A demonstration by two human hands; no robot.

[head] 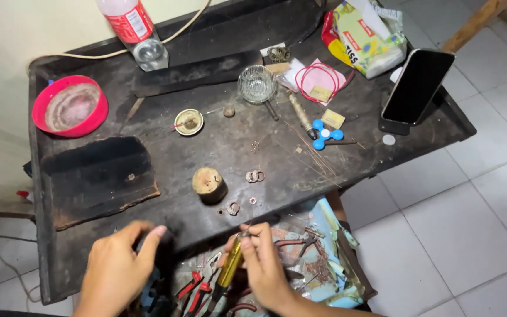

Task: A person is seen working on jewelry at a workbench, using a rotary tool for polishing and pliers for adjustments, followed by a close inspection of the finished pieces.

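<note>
My right hand (263, 266) grips a yellow-handled tool (229, 269) at the near edge of the dark workbench (230, 147), its tip pointing up toward small metal rings (254, 175) and a short wooden cylinder block (208, 184). My left hand (118, 267) rests near the bench's front edge with fingers pinched together; whether it holds something small is unclear. Below the hands an open tray (324, 258) holds red-handled pliers (192, 289) and metal scraps.
A charred black board (98, 176) lies at left, a pink bowl (70, 105) behind it. A plastic bottle (133, 29), glass cup (257, 84), small round tin (189, 122), blue spinner (325, 134), propped phone (416, 87), tissue pack (362, 35) and red wire loop (319, 79) stand farther back.
</note>
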